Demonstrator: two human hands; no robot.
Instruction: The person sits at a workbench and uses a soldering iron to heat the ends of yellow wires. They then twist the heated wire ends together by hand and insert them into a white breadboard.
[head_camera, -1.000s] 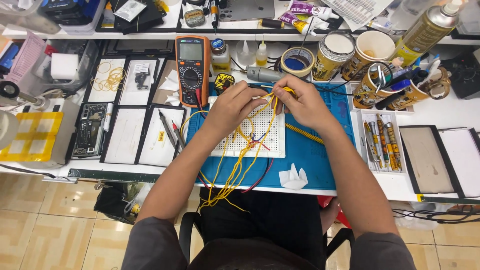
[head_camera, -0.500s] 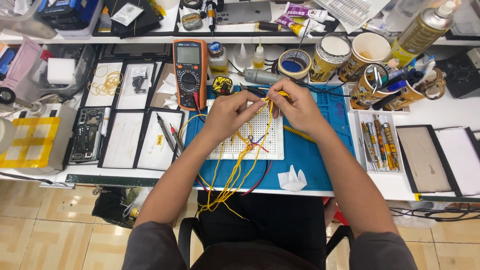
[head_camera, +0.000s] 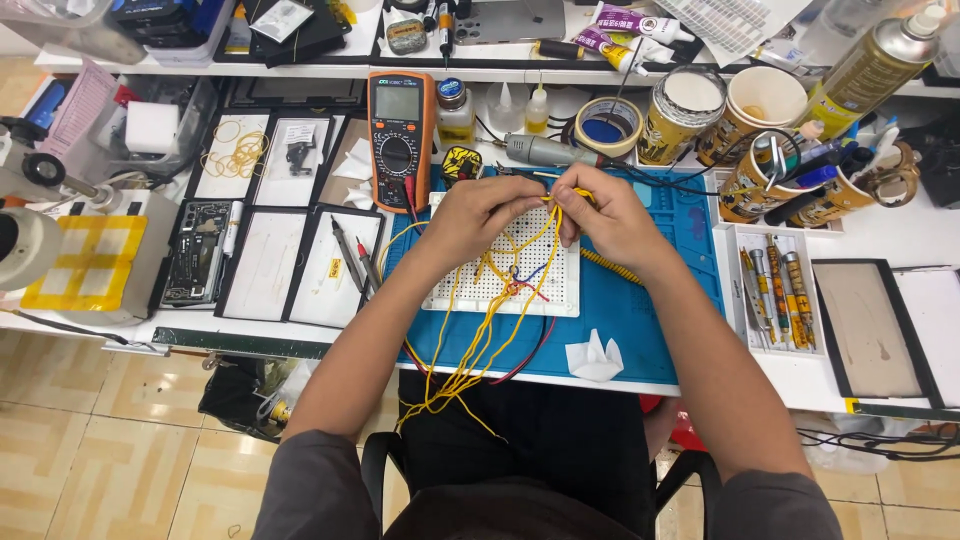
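Observation:
A white breadboard (head_camera: 535, 285) lies on a blue work mat (head_camera: 655, 300). A bundle of yellow jumper wires (head_camera: 470, 355) runs from the board down over the table's front edge. My left hand (head_camera: 478, 215) and my right hand (head_camera: 605, 215) meet above the board's far edge. Both pinch the top ends of the yellow wires between their fingertips. A few red and blue wires (head_camera: 520, 288) are plugged in near the board's middle.
An orange multimeter (head_camera: 398, 125) stands left of the mat, with its probes (head_camera: 352, 262) on white trays (head_camera: 270, 265). Cups of tools (head_camera: 790, 180), a tape roll (head_camera: 607, 125), cans and a spray can (head_camera: 880, 65) line the back. A crumpled tissue (head_camera: 595, 355) lies on the mat.
Both hands have stayed at the board's far edge holding the yellow wires; the fingers shifted slightly closer together. The view moved a little.

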